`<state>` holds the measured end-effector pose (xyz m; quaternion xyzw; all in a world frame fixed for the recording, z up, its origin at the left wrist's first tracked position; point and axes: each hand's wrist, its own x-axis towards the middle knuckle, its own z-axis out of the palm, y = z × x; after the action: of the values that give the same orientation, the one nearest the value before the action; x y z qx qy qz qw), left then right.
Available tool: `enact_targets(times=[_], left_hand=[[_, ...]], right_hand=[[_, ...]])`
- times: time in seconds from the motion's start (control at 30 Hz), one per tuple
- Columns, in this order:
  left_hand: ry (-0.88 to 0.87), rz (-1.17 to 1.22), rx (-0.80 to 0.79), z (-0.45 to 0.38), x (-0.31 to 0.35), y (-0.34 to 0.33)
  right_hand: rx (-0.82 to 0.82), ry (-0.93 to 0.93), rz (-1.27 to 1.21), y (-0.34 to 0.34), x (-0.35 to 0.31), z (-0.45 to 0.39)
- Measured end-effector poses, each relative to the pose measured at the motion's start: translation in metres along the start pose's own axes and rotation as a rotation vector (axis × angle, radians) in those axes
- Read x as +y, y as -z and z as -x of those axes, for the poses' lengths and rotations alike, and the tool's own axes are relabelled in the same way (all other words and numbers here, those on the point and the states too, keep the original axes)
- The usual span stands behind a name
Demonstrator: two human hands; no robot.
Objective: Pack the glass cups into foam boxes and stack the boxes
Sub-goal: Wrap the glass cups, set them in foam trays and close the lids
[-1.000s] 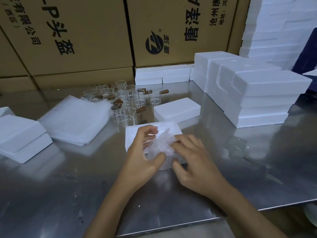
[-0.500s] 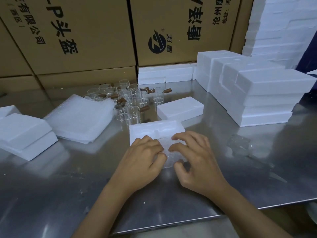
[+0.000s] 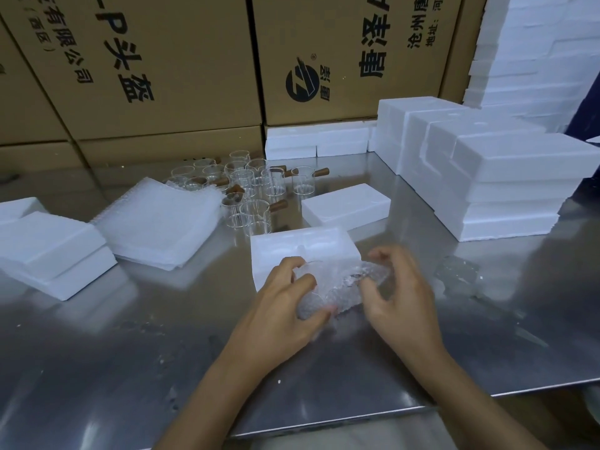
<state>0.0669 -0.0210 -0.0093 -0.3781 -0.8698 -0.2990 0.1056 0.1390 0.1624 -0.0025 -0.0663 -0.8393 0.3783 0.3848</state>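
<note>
On the steel counter (image 3: 130, 368), several closed foam boxes (image 3: 506, 190) are already stacked at the right in about four stepped piles, one more closed box (image 3: 345, 206) lies alone, and roughly fifteen unwrapped glass cups (image 3: 250, 190) with brown handles wait at the back beside one pile of bubble wrap sheets (image 3: 156, 222), so I judge much work remains. Nearest, one open foam box (image 3: 302, 251) shows two empty cavities, and just in front of it both hands hold one bubble-wrapped cup (image 3: 337, 287). The left hand (image 3: 285, 316) grips it with curled fingers, while the right hand (image 3: 402, 300) pinches its other end.
</note>
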Motion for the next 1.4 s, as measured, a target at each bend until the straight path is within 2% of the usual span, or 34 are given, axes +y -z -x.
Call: enact_targets(times=[0.07, 0.27, 0.33, 0.4, 0.6, 0.83, 0.97, 1.07, 1.13, 1.23, 1.3, 1.4], left_hand=[[-0.024, 0.001, 0.041, 0.000, 0.001, 0.002], [-0.056, 0.090, 0.342, -0.009, 0.008, 0.034], [-0.029, 0.081, 0.378, -0.021, 0.002, 0.046], [0.026, 0.079, 0.362, -0.035, -0.006, 0.052], [0.243, -0.007, 0.118, -0.045, -0.045, 0.036], [0.244, -0.002, 0.115, -0.040, -0.048, 0.030], [0.312, 0.258, 0.114, -0.038, -0.052, 0.030], [0.320, 0.294, 0.121, -0.036, -0.056, 0.027], [0.320, 0.293, 0.119, -0.036, -0.056, 0.025], [0.314, 0.301, 0.134, -0.036, -0.055, 0.023], [0.317, 0.353, 0.163, -0.037, -0.054, 0.022], [0.307, 0.394, 0.207, -0.037, -0.054, 0.023]], right_hand=[[0.006, -0.087, -0.074, -0.002, 0.006, -0.001], [0.109, 0.126, -0.249, -0.009, -0.021, -0.022], [0.080, 0.142, -0.230, -0.014, -0.030, -0.038], [-0.016, 0.111, -0.181, -0.024, -0.035, -0.054], [-0.202, 0.055, -0.017, -0.056, -0.003, -0.064], [-0.162, 0.083, -0.004, -0.065, 0.017, -0.052], [-0.199, 0.060, -0.043, -0.059, 0.015, -0.056], [-0.128, -0.011, -0.040, -0.046, 0.022, -0.089], [-0.220, -0.097, 0.087, -0.037, 0.033, -0.125], [-0.572, -0.173, 0.385, -0.031, 0.049, -0.175], [-0.752, -0.189, 0.538, -0.035, 0.061, -0.194], [-0.882, -0.223, 0.654, -0.044, 0.072, -0.206]])
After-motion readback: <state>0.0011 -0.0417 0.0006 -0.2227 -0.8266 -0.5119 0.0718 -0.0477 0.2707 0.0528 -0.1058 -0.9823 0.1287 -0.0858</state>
